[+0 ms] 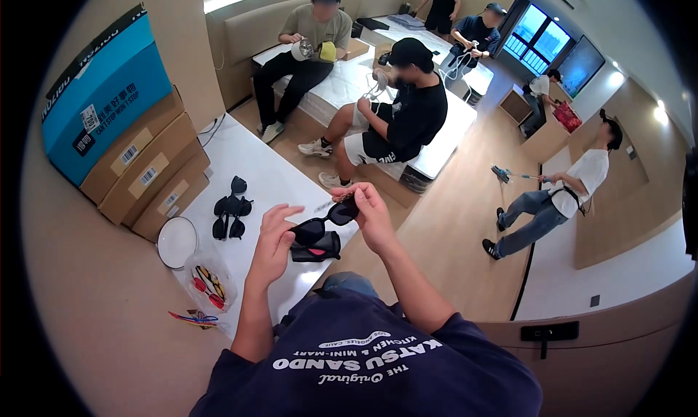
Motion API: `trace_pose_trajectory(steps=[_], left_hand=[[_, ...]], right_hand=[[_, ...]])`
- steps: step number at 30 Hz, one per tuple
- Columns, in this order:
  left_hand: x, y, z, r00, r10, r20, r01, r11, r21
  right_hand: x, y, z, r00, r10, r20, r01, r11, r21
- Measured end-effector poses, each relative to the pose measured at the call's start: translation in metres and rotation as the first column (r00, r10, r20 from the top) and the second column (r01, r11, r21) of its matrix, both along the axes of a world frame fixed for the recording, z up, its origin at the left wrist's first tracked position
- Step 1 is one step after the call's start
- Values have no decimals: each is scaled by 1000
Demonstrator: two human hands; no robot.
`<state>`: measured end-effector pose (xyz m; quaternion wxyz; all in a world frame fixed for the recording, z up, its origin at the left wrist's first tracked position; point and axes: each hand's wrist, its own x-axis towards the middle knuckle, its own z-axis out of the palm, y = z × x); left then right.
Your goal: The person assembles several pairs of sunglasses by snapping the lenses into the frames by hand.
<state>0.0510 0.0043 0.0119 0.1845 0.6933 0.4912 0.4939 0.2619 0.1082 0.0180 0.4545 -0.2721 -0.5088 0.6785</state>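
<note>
Held the black sunglasses (pixel 332 217) in the air over the white surface (pixel 280 186), aslant, right end higher in view. Gripped that end between thumb and fingers of the right hand (pixel 369 215). Had the left hand (pixel 273 239) spread fairly wide beside the opposite end, thumb close to the frame; could not tell about actual contact there. Called for a light pinch at rim or hinge, clear of the lenses, to avoid smudges. Wanted even support from both sides, without twisting one end against the other. Seemed best to settle the left hand on the frame before any turning or folding.

Below the frame, showed a dark case (pixel 327 244) with a reddish patch, lying on the surface. Carried some risk of a knock against it, hence good reason for holding a little clear.

Farther along, showed other dark sunglasses (pixel 233 207) grouped close together, a clear bag (pixel 211 285) of colourful eyewear and a round white dish (pixel 177 242) near stacked cardboard boxes (pixel 154 171). Needed a careful left elbow near the bag.

Beyond, showed two people seated on a bed (pixel 456 137) and, off to the right, a standing person with a mop (pixel 502 174). Required no reach that way.
</note>
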Motion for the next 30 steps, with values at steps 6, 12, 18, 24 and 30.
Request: trace_pose_trajectory(steps=[6,12,18,24,30], left_hand=[[4,2,-19,940,80,332,-24,985,-169],[6,3,-20,779,35,625,145,961,-235],[0,-3,-12,750,9,661,231,934,-274],[5,-6,-20,652,80,754,212,935,-283],[1,13,-46,620,155,769,118,951,-286]], right_hand=[[4,-4,8,982,89,-166,-113,984,-140],[4,-4,3,981,87,-175,-116,980,-162],[3,-5,-15,992,22,-121,-40,988,-150],[9,-3,-22,987,137,-90,-149,978,-146],[16,-12,-16,947,319,47,-303,930,-210]])
